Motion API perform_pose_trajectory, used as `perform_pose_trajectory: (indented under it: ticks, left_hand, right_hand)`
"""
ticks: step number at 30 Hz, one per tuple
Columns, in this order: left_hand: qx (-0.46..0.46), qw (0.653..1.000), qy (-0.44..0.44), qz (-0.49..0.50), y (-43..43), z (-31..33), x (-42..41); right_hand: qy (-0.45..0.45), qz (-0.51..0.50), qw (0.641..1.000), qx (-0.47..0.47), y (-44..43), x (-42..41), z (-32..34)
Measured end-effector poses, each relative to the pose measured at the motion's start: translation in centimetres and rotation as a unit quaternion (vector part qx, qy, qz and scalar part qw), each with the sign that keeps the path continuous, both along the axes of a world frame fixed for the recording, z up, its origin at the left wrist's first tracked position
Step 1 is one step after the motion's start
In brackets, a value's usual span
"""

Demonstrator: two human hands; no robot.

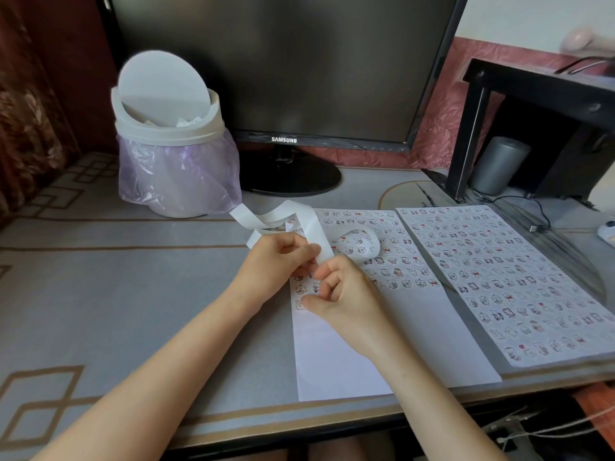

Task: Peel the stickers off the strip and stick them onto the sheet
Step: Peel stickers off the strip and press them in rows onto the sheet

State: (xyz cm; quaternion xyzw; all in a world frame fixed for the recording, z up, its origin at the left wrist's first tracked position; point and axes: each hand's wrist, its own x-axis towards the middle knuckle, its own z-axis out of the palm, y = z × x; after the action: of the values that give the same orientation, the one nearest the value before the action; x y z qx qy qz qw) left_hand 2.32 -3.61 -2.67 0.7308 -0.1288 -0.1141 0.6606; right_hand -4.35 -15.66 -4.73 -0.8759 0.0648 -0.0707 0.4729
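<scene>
A long white sticker strip (309, 224) curls in loops above the desk, with small cartoon stickers on its inner face near the right loop. My left hand (276, 264) pinches the strip between thumb and fingers. My right hand (339, 287) is right beside it, fingers curled, with its fingertips at the strip's lower end; I cannot see a sticker in them. Beneath both hands lies a white sheet (382, 327) with rows of stickers on its upper half and bare paper below. A second sheet (506, 281), covered with stickers, lies to its right.
A small white swing-lid bin (169, 128) with a purple bag stands at the back left. A dark monitor (286, 71) stands behind the sheets. A black shelf (532, 94) with a grey cylinder (499, 164) under it is at the back right, cables beside it.
</scene>
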Motion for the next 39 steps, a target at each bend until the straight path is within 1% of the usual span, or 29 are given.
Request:
perform_pose_trajectory:
  ticks: [4, 8, 12, 18, 23, 28, 34, 36, 39]
  left_hand:
    - [-0.005, 1.000, 0.006, 0.000, 0.02, -0.03, 0.05]
    - [-0.006, 1.000, 0.007, 0.002, -0.02, -0.03, 0.09]
    - [-0.005, 1.000, 0.003, 0.003, 0.02, -0.08, 0.12]
    - [-0.006, 1.000, 0.003, 0.003, 0.03, 0.00, 0.04]
    - [-0.004, 1.000, 0.001, 0.003, 0.02, 0.04, -0.12]
    - [-0.002, 1.000, -0.001, 0.001, 0.09, 0.12, -0.10]
    - [-0.004, 1.000, 0.000, -0.002, 0.12, 0.01, -0.03]
    - [0.003, 1.000, -0.009, -0.002, 0.22, -0.05, 0.05]
    - [0.027, 0.999, -0.045, 0.010, 0.39, 0.03, 0.14]
  right_hand:
    - [-0.006, 0.008, 1.000, -0.005, -0.23, 0.08, -0.33]
    - [-0.010, 0.001, 1.000, 0.019, -0.04, 0.13, -0.17]
    - [-0.014, -0.003, 1.000, -0.012, 0.19, -0.01, -0.08]
    - [-0.029, -0.010, 1.000, 0.001, -0.01, 0.10, -0.10]
    - [-0.030, -0.014, 0.999, -0.021, 0.34, 0.16, -0.08]
    - [-0.014, -0.009, 1.000, 0.022, -0.05, -0.07, -0.03]
    - [0.008, 0.027, 0.999, 0.036, -0.17, -0.26, 0.16]
    - [0.006, 0.034, 0.998, 0.043, -0.30, -0.36, 0.16]
    - [-0.006, 0.031, 0.998, 0.048, -0.43, -0.63, 0.50]
